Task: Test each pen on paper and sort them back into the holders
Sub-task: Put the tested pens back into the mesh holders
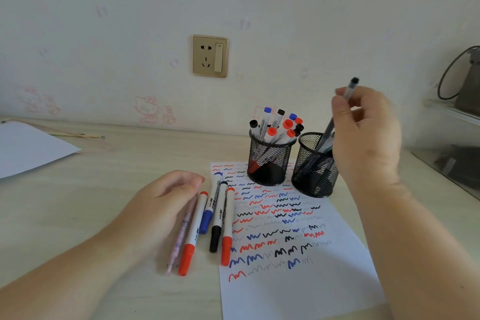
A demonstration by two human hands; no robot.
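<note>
Right hand [363, 135] pinching slim pen [349, 91] above right-hand mesh holder [315, 166]; left hand [161, 197] relaxed, fingers spread, well left of holder.

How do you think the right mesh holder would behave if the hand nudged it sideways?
The right mesh holder looks light, being open wire mesh, so it would probably slide on the paper. Holding only a few pens, it may tip easily, especially as the right hand moves the gel pen.

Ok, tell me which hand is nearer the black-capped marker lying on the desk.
Left. The left hand rests on the desk just left of the loose pens, a few pens from the black-capped marker. The right hand is raised over the right mesh holder, holding a gel pen.
</note>
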